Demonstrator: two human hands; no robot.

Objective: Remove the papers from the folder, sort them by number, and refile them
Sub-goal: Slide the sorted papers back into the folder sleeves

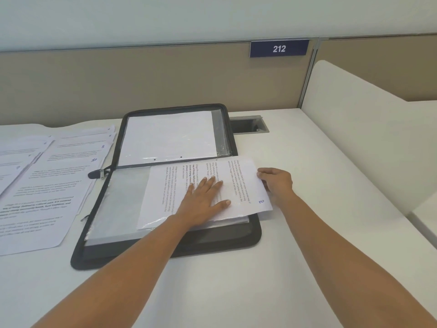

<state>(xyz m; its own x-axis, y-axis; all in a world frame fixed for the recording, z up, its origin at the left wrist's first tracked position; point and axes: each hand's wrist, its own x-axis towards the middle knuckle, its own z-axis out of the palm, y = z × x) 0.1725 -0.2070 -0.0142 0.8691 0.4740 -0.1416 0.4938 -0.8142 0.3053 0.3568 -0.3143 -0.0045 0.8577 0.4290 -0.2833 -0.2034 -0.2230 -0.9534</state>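
A black zip folder (241, 237) lies open on the desk, clear plastic sleeves in both halves. The far half holds a blank white sheet (168, 136). A printed sheet marked 2 (238, 181) lies sideways across the near half, partly slid into a sleeve (118, 204) and sticking out past the right edge. My left hand (203, 202) presses flat on this sheet with fingers spread. My right hand (276, 183) pinches the sheet's right edge. Several numbered printed papers (47, 185) are fanned out to the left of the folder.
A beige partition with a blue sign reading 212 (279, 48) runs along the back. A white side divider (354, 129) stands at the right. A recessed cable slot (248, 125) sits behind the folder. The zip pull (100, 174) lies at the folder's left hinge.
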